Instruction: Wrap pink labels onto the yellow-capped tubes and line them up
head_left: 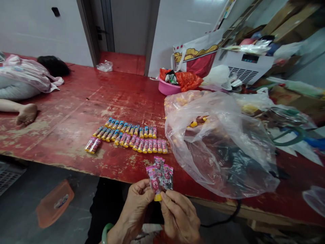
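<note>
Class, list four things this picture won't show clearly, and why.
Lettering on the held packets: head view, too small.
Lower contents of the pink basin: head view, behind its rim.
Rest of the lying person: head view, cut off by left edge.
Deeper contents of the clear bag: head view, hidden by hazy folds.

At 12 o'clock sits a pink basin (168,88) holding an orange-red plastic bag (189,80), with a red-and-white tote bag (203,61) behind it at 1 o'clock and a white slatted box (254,64) at 2. A grey door (130,27) stands at 11. A person (24,76) lies between 9 and 10, and an orange plastic item (52,206) is on the floor (22,217) at 8.
</note>
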Available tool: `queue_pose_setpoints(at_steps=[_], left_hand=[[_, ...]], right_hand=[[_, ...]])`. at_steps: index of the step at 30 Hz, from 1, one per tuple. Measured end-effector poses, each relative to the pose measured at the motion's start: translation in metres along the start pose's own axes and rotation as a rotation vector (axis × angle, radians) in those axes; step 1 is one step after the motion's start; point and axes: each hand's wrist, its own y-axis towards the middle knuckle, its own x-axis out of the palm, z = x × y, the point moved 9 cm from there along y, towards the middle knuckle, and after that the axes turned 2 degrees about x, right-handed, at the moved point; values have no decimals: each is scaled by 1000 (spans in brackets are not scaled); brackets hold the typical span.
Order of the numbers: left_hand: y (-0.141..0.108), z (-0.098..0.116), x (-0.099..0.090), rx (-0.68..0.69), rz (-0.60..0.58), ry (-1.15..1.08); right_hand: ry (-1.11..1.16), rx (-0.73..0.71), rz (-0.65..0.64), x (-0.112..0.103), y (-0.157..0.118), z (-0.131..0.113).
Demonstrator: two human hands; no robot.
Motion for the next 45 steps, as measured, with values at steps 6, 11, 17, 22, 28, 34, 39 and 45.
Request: queue_pose_setpoints(at_steps=[6,11,17,22,28,34,39,45], left_hand=[[0,-2,-5,4,24,51],[1,-7,-5,-11,14,26],[-4,-8,1,-94,17,25],[-2,-7,-3,-72,16,16],[0,-16,-12,-88,77,-8],[3,-24,-21,-97,95,7],[-1,-19,-12,-106,87,-33],[-2,-8,-7,-89,84,-4]], right_hand=[[-37,-65,42,-2,-7,-2],[-51,-80,1,0,-4,-2],[-23,-28,66,-2,-5,1],[-89,-2,33,3,-11,3],[-104,-6,3,2,-14,6],[-91,11,1,3,-23,10],[-77,9,-11,5,-23,9],[-151,-49,-60,6,-12,4]])
